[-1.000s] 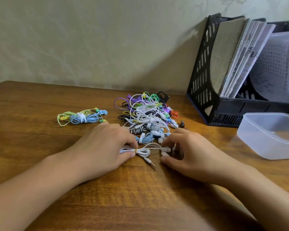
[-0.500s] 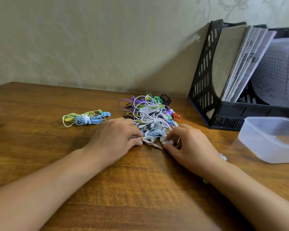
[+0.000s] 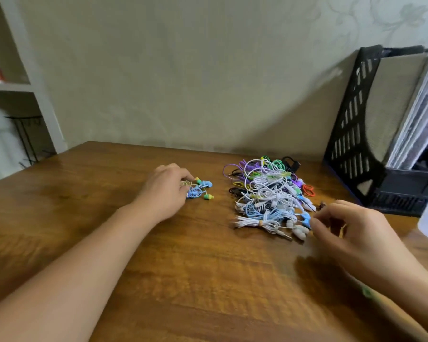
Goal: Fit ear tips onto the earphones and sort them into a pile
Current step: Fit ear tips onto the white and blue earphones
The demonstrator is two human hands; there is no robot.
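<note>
Earphones (image 3: 269, 193) lie in a big tangled heap of white, purple, green and blue cords on the wooden surface (image 3: 183, 280), toward the black file rack (image 3: 351, 134) that stands against the wall. A white coiled set (image 3: 257, 222) sits at the heap's near edge, its pale ear tips (image 3: 299, 232) showing. Well to the left of the heap is a small bundle (image 3: 198, 190) of blue and yellow-green sets.

The left hand (image 3: 163, 191) rests on that small bundle, its fingers (image 3: 183, 175) curled over the cords; whether they actually pinch one I cannot tell. The right hand (image 3: 351, 233) hovers at the heap's right edge, fingers loosely curled, thumb near a blue earbud (image 3: 305, 217) (the hand is blurred, so contact is unclear).

The likely trouble is snagging: pulling one set from the heap could drag neighbouring cords along and scatter them. Loose tips are small and could pop off or roll away unnoticed. The two groups sit apart, yet a careless sweep of the left forearm could mix sorted sets back in.
</note>
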